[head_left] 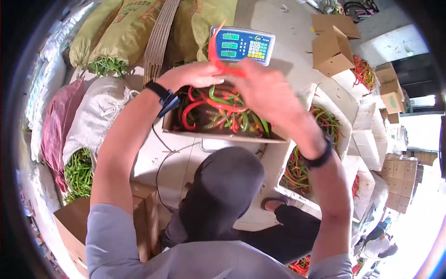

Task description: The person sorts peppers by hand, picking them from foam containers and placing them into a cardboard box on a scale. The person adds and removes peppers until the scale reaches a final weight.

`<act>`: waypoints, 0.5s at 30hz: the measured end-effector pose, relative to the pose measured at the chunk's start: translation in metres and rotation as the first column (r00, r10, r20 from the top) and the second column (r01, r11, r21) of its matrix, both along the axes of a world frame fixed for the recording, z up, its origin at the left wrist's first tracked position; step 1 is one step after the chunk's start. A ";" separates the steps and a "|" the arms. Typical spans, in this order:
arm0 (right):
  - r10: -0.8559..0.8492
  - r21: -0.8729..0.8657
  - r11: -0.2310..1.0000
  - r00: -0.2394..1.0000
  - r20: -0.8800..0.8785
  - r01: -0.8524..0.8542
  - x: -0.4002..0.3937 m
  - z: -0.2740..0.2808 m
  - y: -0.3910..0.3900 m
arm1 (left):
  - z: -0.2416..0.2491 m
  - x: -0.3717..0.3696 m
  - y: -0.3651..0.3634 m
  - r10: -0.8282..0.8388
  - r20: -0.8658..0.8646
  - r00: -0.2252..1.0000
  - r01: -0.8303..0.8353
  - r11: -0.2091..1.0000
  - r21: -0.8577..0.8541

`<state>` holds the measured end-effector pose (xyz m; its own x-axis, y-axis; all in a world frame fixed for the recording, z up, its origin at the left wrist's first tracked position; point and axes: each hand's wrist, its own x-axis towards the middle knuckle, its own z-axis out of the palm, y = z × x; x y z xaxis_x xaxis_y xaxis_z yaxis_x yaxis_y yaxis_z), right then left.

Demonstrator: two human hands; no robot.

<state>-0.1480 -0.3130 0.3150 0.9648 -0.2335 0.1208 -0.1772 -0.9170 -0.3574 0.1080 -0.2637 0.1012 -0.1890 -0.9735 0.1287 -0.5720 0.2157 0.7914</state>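
A cardboard box (218, 136) of mostly red, some green, long chili peppers (216, 109) sits in front of me. Above it, my right hand (267, 90) is blurred by motion, with its fingers closed on a long red chili pepper (214, 49) that bends up and to the left. My left hand (197, 75) reaches over the box's far left side, palm down, fingers stretched out close to that pepper. Just beyond both hands stands a digital scale display (244, 45) with lit green readouts and a keypad.
Yellow sacks (130, 30) and folded cardboard (158, 37) stand at the far left. A white sack (95, 111) and green peppers (79, 172) lie nearer. At right are foam boxes (346, 135) of mixed peppers and open cartons (331, 51). A cable (158, 179) crosses the floor.
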 end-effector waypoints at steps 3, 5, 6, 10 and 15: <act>0.108 0.134 0.988 0.955 -0.275 -0.073 -0.016 -0.043 0.003 | 0.076 -0.018 0.019 0.100 0.347 0.933 -0.183 0.959 0.216; 0.107 0.137 0.989 0.933 -0.344 -0.063 -0.035 -0.048 -0.001 | 0.091 -0.013 0.030 0.192 0.350 0.917 -0.267 0.946 0.181; 0.052 0.121 0.992 0.981 -0.187 -0.030 -0.048 -0.048 -0.003 | 0.098 -0.004 0.037 0.200 0.342 0.918 -0.261 0.955 0.141; -0.319 0.192 0.899 0.890 -0.325 0.393 -0.095 -0.027 -0.003 | 0.120 0.016 0.079 0.411 0.390 0.824 -0.474 0.877 0.075; -0.302 0.260 0.919 0.953 -0.017 0.296 -0.176 -0.071 -0.015 | 0.153 -0.028 0.142 0.410 0.363 0.836 -0.423 0.905 -0.048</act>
